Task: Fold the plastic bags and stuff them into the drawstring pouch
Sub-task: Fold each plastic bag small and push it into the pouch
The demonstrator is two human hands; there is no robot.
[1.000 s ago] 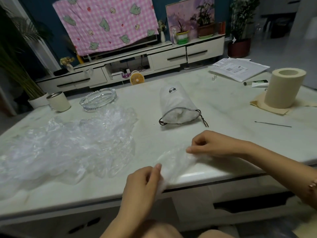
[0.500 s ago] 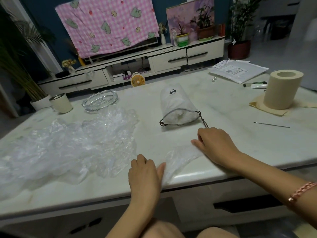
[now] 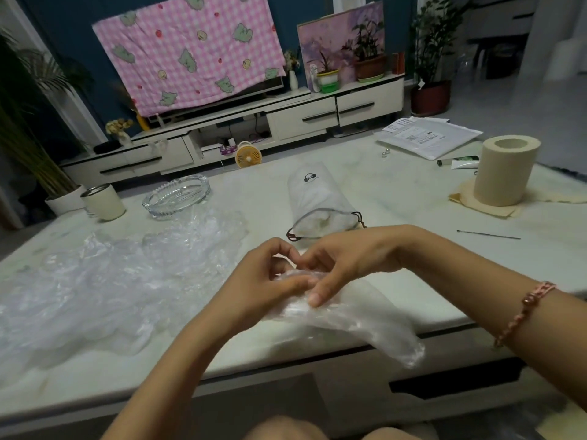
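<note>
Two hands meet above the near edge of the marble table [image 3: 400, 198]: the left hand [image 3: 263, 281] and the right hand [image 3: 346, 262] both curl their fingers and pinch one end of a clear plastic bag [image 3: 368, 325], which trails toward 4 o'clock over the edge. At 12 o'clock, just beyond the hands, the drawstring pouch [image 3: 314, 198] lies on its side with its mouth open toward them. A heap of loose bags [image 3: 111, 281] spreads at 9 o'clock.

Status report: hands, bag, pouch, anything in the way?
Left hand and right hand pinch plastic bag at near table edge. Open pouch lies just beyond. Bag pile sits left, off the path.
</note>
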